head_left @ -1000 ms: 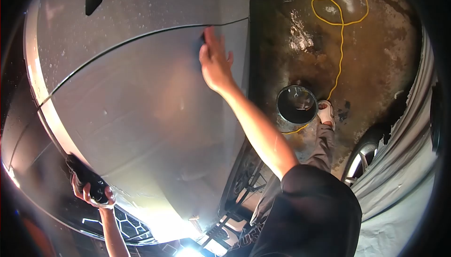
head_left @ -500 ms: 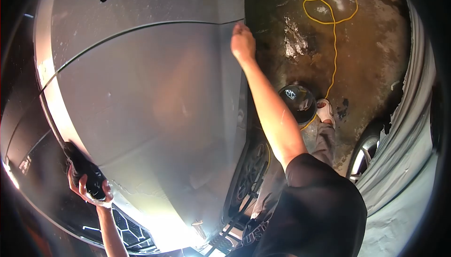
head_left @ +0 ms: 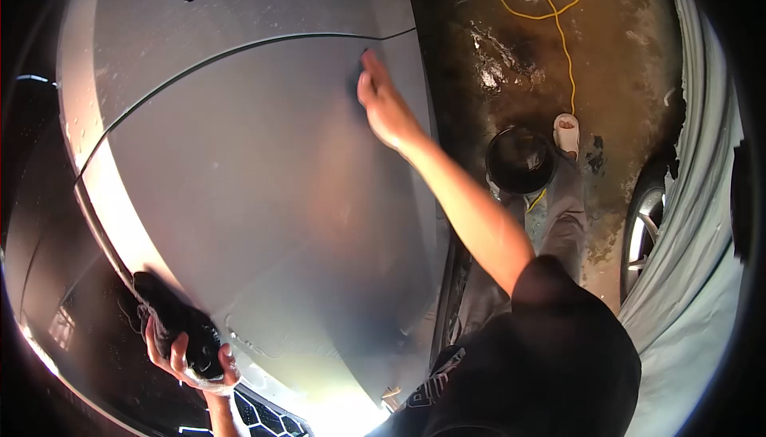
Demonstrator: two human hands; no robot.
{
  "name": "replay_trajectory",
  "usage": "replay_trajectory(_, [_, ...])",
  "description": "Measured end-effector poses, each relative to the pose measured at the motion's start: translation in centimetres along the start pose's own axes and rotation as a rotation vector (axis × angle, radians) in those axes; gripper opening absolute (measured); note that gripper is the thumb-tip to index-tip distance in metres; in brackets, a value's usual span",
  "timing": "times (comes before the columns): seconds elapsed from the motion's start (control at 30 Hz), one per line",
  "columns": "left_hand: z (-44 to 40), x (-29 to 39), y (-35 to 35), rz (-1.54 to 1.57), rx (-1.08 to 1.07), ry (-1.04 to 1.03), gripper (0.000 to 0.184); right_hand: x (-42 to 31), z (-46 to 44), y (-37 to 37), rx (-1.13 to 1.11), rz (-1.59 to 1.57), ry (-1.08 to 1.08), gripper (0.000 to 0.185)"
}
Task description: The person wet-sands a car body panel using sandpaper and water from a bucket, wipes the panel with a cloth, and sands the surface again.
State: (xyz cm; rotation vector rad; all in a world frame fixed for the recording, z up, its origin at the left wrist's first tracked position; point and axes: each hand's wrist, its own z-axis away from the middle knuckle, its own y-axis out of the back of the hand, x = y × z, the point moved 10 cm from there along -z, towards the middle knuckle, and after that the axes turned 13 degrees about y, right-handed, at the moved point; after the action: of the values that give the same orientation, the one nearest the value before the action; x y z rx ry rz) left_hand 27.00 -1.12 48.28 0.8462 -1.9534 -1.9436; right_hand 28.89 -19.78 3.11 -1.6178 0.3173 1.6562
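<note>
A grey car body panel with a curved seam fills the middle and left of the view. My left hand, wet with pale suds, grips a bunched black cloth at the panel's lower left edge, above a honeycomb-patterned grille. My right hand lies at the upper right of the panel, just below the seam, with its fingers stretched out and close together. A dark patch shows beside these fingers; whether it is shadow or an object is unclear.
A black bucket stands on the wet brown floor, beside a foot in a light sandal. A yellow cord loops across the floor. At right are a wheel and a grey sheet. Bright light glares at the bottom.
My right hand went out to the panel's right edge and is now back over the panel. My left hand keeps hold of the black cloth. The whole view has shifted a little.
</note>
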Motion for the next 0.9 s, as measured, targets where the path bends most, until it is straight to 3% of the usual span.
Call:
replay_trajectory(0.07, [0.2,-0.3,0.1,-0.004,-0.003,-0.004,0.057,-1.9,1.3,0.1,-0.064,0.187,-0.030,0.065])
replay_trajectory(0.2, [0.4,-0.6,0.3,-0.053,-0.032,-0.018,0.055,2.9,-3.6,3.5,-0.003,0.316,-0.211,0.064])
replay_trajectory(0.33, [0.3,-0.6,0.1,0.004,-0.044,-0.019,0.056,-2.2,1.0,0.8,-0.107,0.168,-0.077,0.061])
replay_trajectory(0.43, [0.7,-1.0,0.4,-0.090,-0.051,-0.012,0.057,2.0,-2.3,3.7,-0.062,0.266,-0.240,0.064])
replay_trajectory(0.5, [0.5,-0.9,0.4,-0.100,-0.053,-0.040,0.057,2.1,-2.7,3.6,-0.044,0.337,-0.212,0.064])
replay_trajectory(0.6, [0.5,-0.8,0.3,0.031,-0.035,-0.001,0.053,-2.1,2.1,0.9,-0.174,0.151,-0.062,0.061])
replay_trajectory(0.7, [1.0,-0.7,0.6,-0.004,-0.026,0.012,0.053,3.1,-1.4,2.5,-0.105,0.163,-0.246,0.067])
replay_trajectory(0.77, [1.3,-0.6,0.8,-0.023,-0.005,0.013,0.054,2.0,-3.0,2.9,-0.045,0.247,-0.206,0.068])
replay_trajectory(0.9, [1.2,-1.2,0.2,-0.017,0.003,0.031,0.055,-1.6,1.0,1.0,-0.172,0.100,-0.092,0.065])
